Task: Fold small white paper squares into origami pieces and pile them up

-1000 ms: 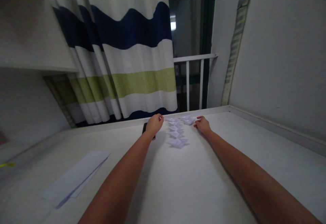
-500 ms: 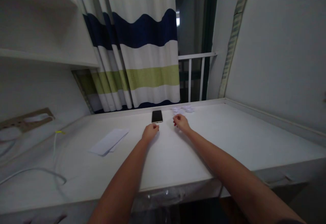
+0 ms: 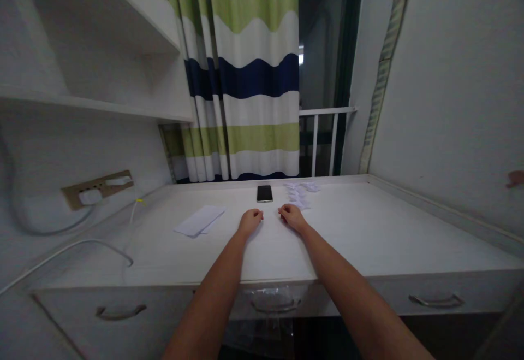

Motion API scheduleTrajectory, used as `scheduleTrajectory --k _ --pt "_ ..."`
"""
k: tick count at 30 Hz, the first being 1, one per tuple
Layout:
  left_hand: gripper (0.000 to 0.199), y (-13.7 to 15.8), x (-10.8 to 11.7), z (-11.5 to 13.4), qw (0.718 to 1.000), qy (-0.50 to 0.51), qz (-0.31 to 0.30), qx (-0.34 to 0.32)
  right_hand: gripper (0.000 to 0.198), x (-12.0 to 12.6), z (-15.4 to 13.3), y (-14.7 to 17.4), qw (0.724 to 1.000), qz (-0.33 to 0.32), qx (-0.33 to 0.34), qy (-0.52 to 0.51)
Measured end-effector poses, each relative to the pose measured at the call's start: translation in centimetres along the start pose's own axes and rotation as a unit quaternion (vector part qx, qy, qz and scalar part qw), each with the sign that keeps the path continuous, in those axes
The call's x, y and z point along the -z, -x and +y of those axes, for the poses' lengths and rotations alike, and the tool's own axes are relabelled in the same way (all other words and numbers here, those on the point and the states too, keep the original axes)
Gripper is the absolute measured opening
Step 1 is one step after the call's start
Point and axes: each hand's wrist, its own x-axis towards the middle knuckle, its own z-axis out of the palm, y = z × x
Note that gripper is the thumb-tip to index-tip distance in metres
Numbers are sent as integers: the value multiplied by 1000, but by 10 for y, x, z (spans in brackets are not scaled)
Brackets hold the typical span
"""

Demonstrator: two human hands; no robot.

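Desk (image 3: 368, 229): white, its far edge running below the striped curtain (image 3: 257, 81).
Paper sheets (image 3: 200, 220): lay on the desk's left half, well apart from the fingers.
Folded paper pieces (image 3: 298, 198): stood clustered near the far edge, just beyond the right hand's fingers; touching or not could not be told.
Right hand (image 3: 292, 216): fingers curled inward; whether the tips met was unclear.
Left hand (image 3: 250, 221): curled likewise, tips too small to judge.
Phone (image 3: 264, 194): lay near the far edge, left of the pieces; any lettering too small to read.
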Motion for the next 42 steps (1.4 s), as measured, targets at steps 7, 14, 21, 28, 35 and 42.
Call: scheduleTrajectory --k 7,14,21,28,35,42 --pt "26 -4 1 -7 1000 29 4 -12 17 2 -2 3 1000 -13 6 -11" --pt "24 -9 58 -32 987 -152 53 9 17 2 -4 2 999 -12 -6 -38" --pt "40 1 117 -69 941 -307 77 122 18 3 -7 3 998 -14 -12 -55" --pt "37 8 126 -92 954 -251 42 158 18 4 -13 6 997 -12 -33 -75" --pt "36 12 131 -89 952 -259 59 154 19 3 -13 6 996 -12 -28 -82" --pt "31 10 132 -91 954 -230 81 176 18 2 -6 3 997 -10 -21 -72"
